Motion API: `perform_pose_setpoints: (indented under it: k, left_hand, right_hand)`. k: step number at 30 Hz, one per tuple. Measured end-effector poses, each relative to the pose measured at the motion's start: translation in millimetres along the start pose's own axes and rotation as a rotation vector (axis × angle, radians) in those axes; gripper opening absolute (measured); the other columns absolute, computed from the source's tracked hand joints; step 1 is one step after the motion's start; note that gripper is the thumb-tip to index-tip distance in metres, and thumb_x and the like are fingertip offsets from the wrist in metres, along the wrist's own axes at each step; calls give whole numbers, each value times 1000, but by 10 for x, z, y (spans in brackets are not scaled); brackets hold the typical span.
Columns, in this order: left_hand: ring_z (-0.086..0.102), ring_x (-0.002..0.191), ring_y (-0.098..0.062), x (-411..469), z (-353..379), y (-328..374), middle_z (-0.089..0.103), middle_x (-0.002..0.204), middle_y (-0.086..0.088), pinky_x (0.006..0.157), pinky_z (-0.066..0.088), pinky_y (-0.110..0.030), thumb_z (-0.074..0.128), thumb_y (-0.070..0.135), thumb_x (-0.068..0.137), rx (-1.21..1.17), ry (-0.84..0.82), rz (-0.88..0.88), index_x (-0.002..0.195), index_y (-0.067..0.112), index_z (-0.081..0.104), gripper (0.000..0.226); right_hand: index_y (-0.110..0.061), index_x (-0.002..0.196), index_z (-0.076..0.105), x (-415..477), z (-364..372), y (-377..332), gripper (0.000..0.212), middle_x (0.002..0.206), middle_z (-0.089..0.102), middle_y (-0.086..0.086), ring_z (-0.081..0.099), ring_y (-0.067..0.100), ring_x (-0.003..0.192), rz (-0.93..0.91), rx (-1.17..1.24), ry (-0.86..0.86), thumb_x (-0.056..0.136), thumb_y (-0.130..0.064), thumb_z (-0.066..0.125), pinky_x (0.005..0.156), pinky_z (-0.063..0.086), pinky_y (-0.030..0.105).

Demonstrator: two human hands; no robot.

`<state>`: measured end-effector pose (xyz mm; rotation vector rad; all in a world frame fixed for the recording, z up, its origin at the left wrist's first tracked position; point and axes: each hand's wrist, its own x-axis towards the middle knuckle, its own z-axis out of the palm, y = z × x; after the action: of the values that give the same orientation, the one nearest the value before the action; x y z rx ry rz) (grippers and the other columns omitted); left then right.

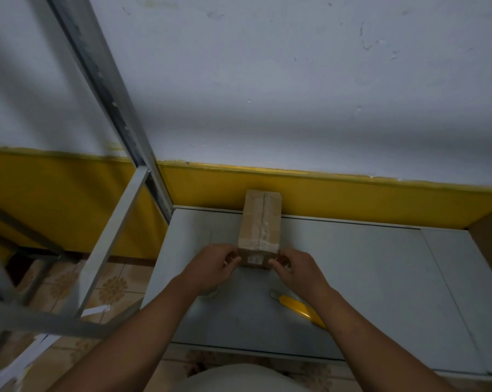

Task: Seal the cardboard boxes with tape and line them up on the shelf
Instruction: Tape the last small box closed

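Head view: one box [260, 224] lies on the grey shelf [352, 267], its far end close to the wall. Tape already runs along its top seam and over the near end, so sealing looks about finished. More cardboard [490, 244] shows at the right edge; I cannot tell whether it is sealed. Lining up seems still to do. The left grip [219, 264] and right grip [294, 267], fingers curled, pinch the box's near corners. A yellow cutter [295, 305] lies by the right forearm.

The box [260, 222] is showing plain brown on a pale grey shelf [352, 278]. The cutter [297, 306] is showing a bright yellow handle. The wall [267, 80] is running white above a yellow band; floor tiles [114, 287] are showing beige floral motifs.
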<state>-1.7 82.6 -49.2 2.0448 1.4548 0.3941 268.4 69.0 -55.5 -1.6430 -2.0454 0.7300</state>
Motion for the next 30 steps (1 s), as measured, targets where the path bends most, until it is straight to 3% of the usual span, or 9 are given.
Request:
perform_pose_setpoints:
  k: [3, 5, 9, 11, 14, 17, 19, 26, 30]
  left_hand:
    - [70, 91, -3, -44, 48, 38, 77, 102, 5, 87, 61, -32, 62, 22, 104, -120, 57, -105, 114, 19, 78, 19]
    - [73, 94, -3, -57, 68, 94, 78, 105, 4, 89, 61, -29, 58, 15, 106, -256, 91, -200, 119, 17, 78, 24]
    - [77, 92, -9, -70, 105, 157, 77, 104, 2, 84, 64, -30, 52, 10, 109, -556, 68, -365, 130, 9, 72, 29]
    - [75, 90, -6, -75, 104, 148, 77, 103, 2, 80, 61, -21, 57, 13, 107, -479, 73, -346, 127, 11, 73, 26]
    - [69, 89, 1, -60, 71, 122, 76, 102, 5, 77, 50, -7, 67, 20, 102, -237, 110, -232, 118, 17, 76, 18]
    - [66, 87, -1, -37, 18, 33, 75, 98, 9, 82, 57, -26, 66, 23, 103, -88, 103, -158, 107, 26, 76, 11]
    - [66, 86, -3, -12, -51, -22, 74, 96, 11, 82, 59, -38, 64, 25, 103, -26, 88, -134, 101, 32, 73, 12]
    - [71, 89, -7, 191, -179, 17, 80, 101, 4, 88, 60, -34, 73, 25, 98, -34, -10, -192, 103, 21, 84, 13]
    - [75, 76, -9, 270, -239, 39, 80, 87, 1, 73, 60, -27, 78, 16, 94, -127, -39, -256, 98, 15, 85, 9]
  right_hand:
    - [-23, 96, 69, -64, -12, -12, 10, 89, 69, -4, 63, 13, 81, -46, -13, -76, 99, -28, 61, 74, 54, 37]
    - [-23, 98, 70, -67, -37, -8, 13, 92, 71, -1, 64, 17, 83, -41, -16, -96, 99, -20, 57, 74, 53, 37]
    - [-20, 110, 67, 42, -169, 0, 13, 105, 67, 0, 63, 19, 98, 67, 20, 129, 101, -21, 57, 83, 52, 37]
    - [-22, 119, 64, 115, -210, -80, 25, 115, 63, -3, 57, 16, 107, -33, -8, 209, 98, -35, 64, 87, 50, 35]
    - [-29, 130, 62, 207, -138, -219, 52, 132, 59, -9, 50, 13, 120, -157, -154, 94, 86, -54, 71, 91, 46, 38]
    - [-25, 133, 67, 260, -32, -222, 58, 142, 59, -6, 48, 17, 133, -179, -149, 37, 81, -44, 81, 102, 49, 45]
    - [-20, 136, 66, 263, -12, -200, 58, 145, 59, -2, 45, 21, 138, -180, -109, 33, 83, -35, 83, 113, 42, 39]
    - [-13, 138, 65, 225, 3, -151, 57, 146, 59, 6, 44, 28, 139, -207, -66, 3, 86, -26, 82, 114, 41, 42]
    - [-10, 137, 65, 231, -2, -147, 56, 143, 61, 9, 47, 32, 137, -215, -43, -5, 85, -24, 83, 114, 40, 43]
